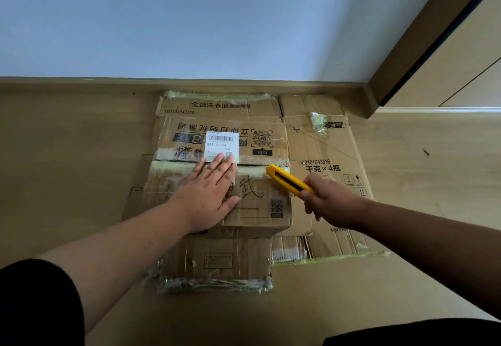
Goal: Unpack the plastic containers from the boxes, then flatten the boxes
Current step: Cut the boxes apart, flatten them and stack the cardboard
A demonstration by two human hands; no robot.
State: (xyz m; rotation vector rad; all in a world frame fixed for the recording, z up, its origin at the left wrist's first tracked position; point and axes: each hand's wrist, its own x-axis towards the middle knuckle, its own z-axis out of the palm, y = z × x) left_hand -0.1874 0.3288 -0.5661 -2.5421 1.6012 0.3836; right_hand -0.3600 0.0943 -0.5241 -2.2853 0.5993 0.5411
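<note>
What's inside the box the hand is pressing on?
You can't see inside. The box is taped shut, and the left hand lies flat on its top. The right hand holds a yellow knife at the taped seam. Flattened cardboard lies underneath.

**Both arms stretched forward**

My left hand point(210, 192) lies flat, palm down, fingers straight and close together, thumb angled out to the right, forearm bare below a dark sleeve pushed up near the elbow. My right hand point(329, 200) is curled into a fist, knuckles up, wrist straight, its forearm reaching in from the lower right.
</note>
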